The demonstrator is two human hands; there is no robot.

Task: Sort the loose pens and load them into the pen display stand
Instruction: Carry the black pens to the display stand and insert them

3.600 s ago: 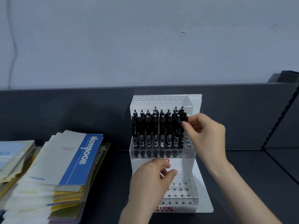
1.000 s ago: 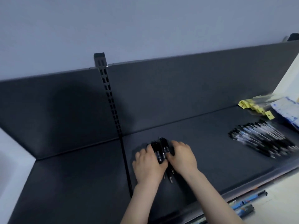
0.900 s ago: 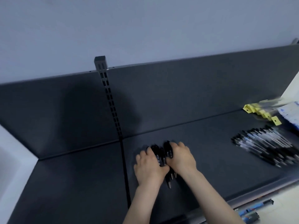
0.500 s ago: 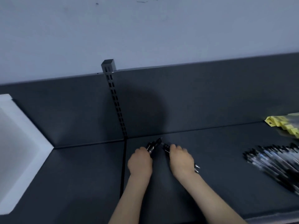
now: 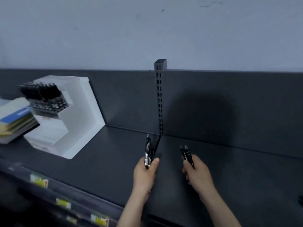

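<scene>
My left hand point(image 5: 145, 173) grips a small bunch of black pens point(image 5: 148, 150), held upright above the dark shelf point(image 5: 114, 154). My right hand point(image 5: 197, 173) grips two more black pens point(image 5: 186, 154), their tops pointing up and away from me. The white pen display stand point(image 5: 77, 122) sits blurred at the left of the shelf. Its upper tier holds several black pens point(image 5: 43, 95); the lower tiers look bare. Both hands are well to the right of the stand.
A stack of notebooks point(image 5: 15, 120) lies left of the stand, partly in front of it. A slotted upright post point(image 5: 159, 99) divides the dark back panel. Price labels point(image 5: 63, 203) run along the shelf's front edge at lower left.
Both hands have lifted off the shelf, each holding pens. The view has swung left, so the stand and notebooks are in sight and the pile of pens at right has gone from view.
</scene>
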